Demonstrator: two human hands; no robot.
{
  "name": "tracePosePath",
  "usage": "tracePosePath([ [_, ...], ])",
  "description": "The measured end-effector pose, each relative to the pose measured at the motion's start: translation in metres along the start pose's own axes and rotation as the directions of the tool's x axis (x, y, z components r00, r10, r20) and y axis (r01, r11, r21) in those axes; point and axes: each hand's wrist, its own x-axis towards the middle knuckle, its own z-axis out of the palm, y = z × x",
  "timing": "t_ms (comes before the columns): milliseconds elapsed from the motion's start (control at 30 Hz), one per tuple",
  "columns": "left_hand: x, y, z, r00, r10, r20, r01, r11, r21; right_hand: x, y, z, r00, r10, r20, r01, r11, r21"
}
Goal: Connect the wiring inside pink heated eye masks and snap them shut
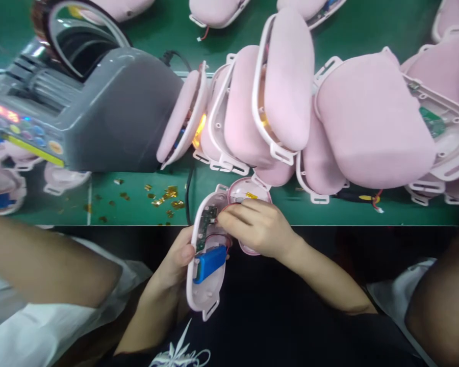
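Observation:
My left hand grips the rim of a pale pink plastic shell half, tilted on edge in front of the table. Inside the shell sit a green circuit board and a blue battery pack with thin red wires. At the board's upper end, the fingers of my right hand are pinched together on a thin red wire; its tip is partly hidden by them. Behind and under my right hand lies the other pink shell half, with a small yellow label inside.
A grey tape dispenser with a lit display stands at the left. Many pink shells are piled along the green table. Gold tape scraps lie near its front edge. Other people's arms flank me on both sides.

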Motion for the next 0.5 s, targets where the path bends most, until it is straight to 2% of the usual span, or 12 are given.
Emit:
tracePosePath([
  [67,-0.005,-0.003,0.002,0.999,-0.029,-0.029,0.027,0.997,-0.079,-0.015,-0.007,-0.008,0.998,0.056,-0.007,-0.055,0.997,0.051],
  [133,-0.008,-0.009,0.002,0.998,-0.051,-0.022,0.048,0.991,-0.126,-0.032,-0.014,-0.016,0.984,0.175,-0.033,-0.172,0.982,0.078],
  [233,-0.005,-0.023,-0.005,0.999,-0.030,0.017,0.033,0.985,-0.170,-0.055,-0.019,-0.022,0.901,0.433,-0.030,-0.434,0.896,-0.097],
  [333,0.002,-0.032,-0.008,0.997,0.076,0.006,-0.074,0.980,-0.184,-0.064,-0.020,-0.023,0.821,0.569,0.051,-0.536,0.797,-0.278],
  [400,0.002,-0.029,-0.002,0.987,0.159,-0.020,-0.160,0.976,-0.146,-0.066,-0.022,-0.023,0.827,0.560,0.041,-0.540,0.813,-0.219],
  [467,-0.001,-0.022,0.011,0.977,0.211,-0.014,-0.212,0.974,-0.076,-0.071,-0.025,-0.023,0.836,0.546,-0.050,-0.548,0.836,-0.029],
  [500,-0.002,-0.018,0.019,0.972,0.236,-0.011,-0.236,0.971,-0.038,-0.076,-0.026,-0.021,0.813,0.579,-0.058,-0.572,0.814,0.099],
])
